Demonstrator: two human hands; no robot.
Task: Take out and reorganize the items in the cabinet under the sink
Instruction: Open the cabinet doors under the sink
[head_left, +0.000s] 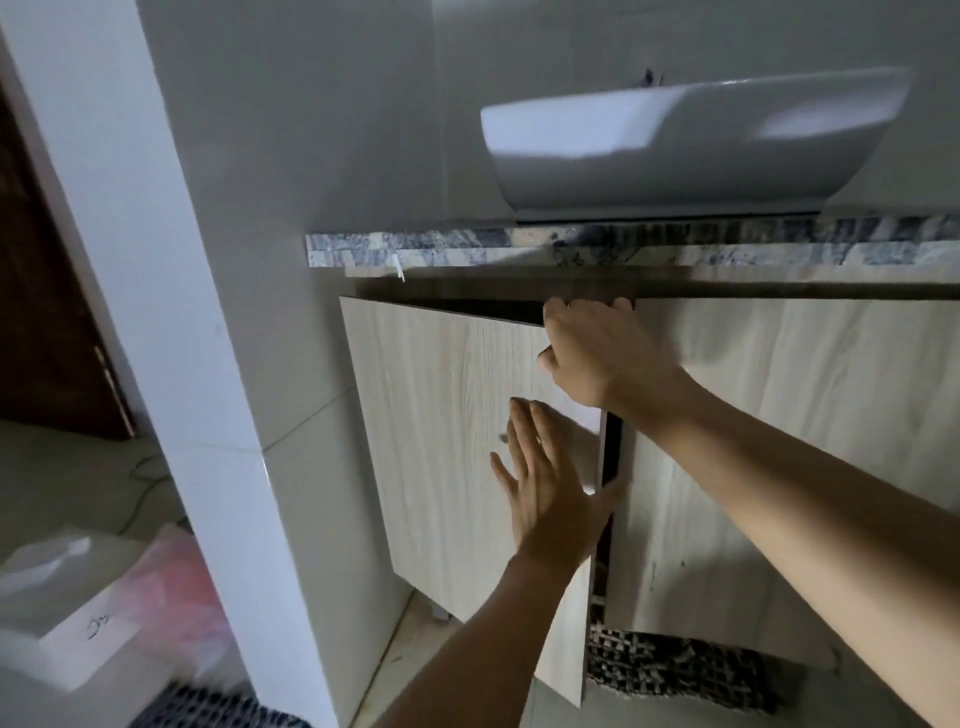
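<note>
Pale wood covers the two cabinet doors under the white sink (675, 140). The left door (457, 415) is open a little, and you can see a dark gap along its top and down its right edge. The right door (805, 441) looks closed.

Your right hand (597, 353) is at the top right corner of the left door. Its fingers curl over the top edge and hook behind it, close together. Your left hand (545, 483) lies flat on the front of the same door, lower down. Its fingers are straight and spread a bit, and the thumb reaches to the door's right edge.

A gray stone counter (467, 249) runs above the doors, with the sink sitting on it. A woven mat (675, 670) lies on the floor below the doors. You cannot see what is inside the cabinet.
</note>
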